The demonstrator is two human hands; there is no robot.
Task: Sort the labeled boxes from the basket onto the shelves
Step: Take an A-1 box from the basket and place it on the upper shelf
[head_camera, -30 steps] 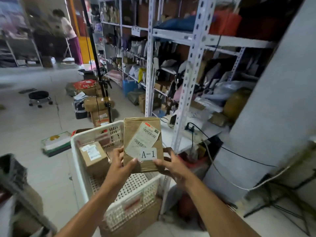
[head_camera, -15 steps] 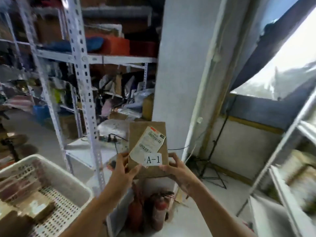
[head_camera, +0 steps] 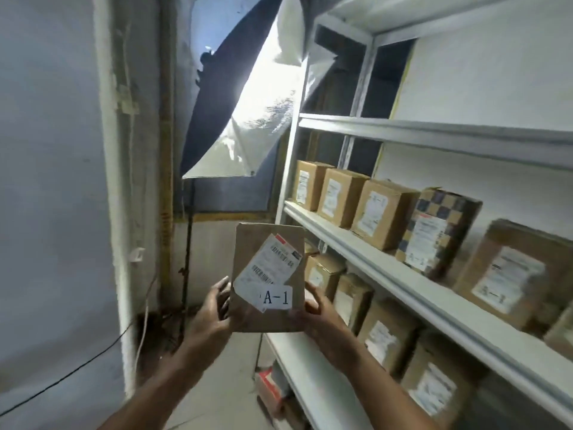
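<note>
Two hands clamp one brown box (head_camera: 266,268) at its lower corners: left hand (head_camera: 210,308) grips the lower left edge at 8 o'clock of the box, fingers curled behind, thumb side on the front; right hand (head_camera: 319,311) grips the lower right edge at 4 o'clock, thumb pressed on the front face. Box is held in the air, upright, long axis vertical, labelled face toward the camera, most of it sticking up above the grip. White tag reading A-1 (head_camera: 277,297) sits low on that face, a shipping label (head_camera: 269,262) pasted tilted above it. White metal shelving (head_camera: 366,243) runs from 3 o'clock of the box off to the right edge; box is just beside its front left post, not on any shelf. Middle shelf carries a row of brown boxes (head_camera: 381,212) with labels, some marked A-1, plus a checkered box (head_camera: 440,225). Lower shelf has more brown boxes (head_camera: 384,333). At 12 o'clock, a lit reflective sheet (head_camera: 254,119) on a dark stand. Grey wall (head_camera: 52,181) at 9 o'clock, cables along its base, pale floor below.
</note>
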